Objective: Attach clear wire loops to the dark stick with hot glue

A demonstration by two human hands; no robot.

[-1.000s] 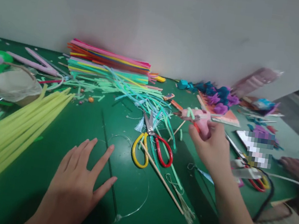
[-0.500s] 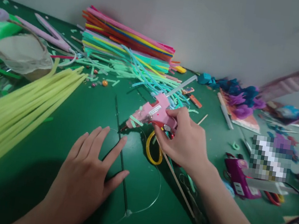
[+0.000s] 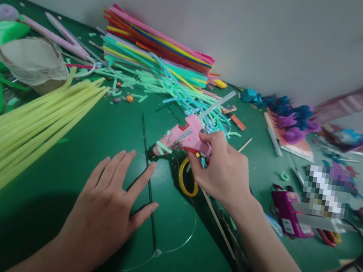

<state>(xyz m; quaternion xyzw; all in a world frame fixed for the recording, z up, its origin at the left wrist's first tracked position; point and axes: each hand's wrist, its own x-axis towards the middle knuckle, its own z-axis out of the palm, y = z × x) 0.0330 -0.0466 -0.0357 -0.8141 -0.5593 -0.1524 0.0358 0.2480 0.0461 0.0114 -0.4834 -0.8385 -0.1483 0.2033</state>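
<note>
The right hand [image 3: 222,171] is wrapped around the grip of a pink glue gun [image 3: 184,137], its nozzle angled down at a thin black wire [image 3: 147,181] lying on the green worktop [image 3: 98,142]. The left hand [image 3: 107,207] lies flat beside that wire with fingers spread, the forefinger touching it, and a yellow scissor handle [image 3: 184,182] shows just under the gun.

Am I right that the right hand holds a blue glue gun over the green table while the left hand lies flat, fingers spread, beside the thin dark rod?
Not quite: the glue gun is pink, not blue, as the head view shows. The right hand does hold it over the green table, and the left hand lies flat, fingers spread, beside the thin dark rod.
</note>
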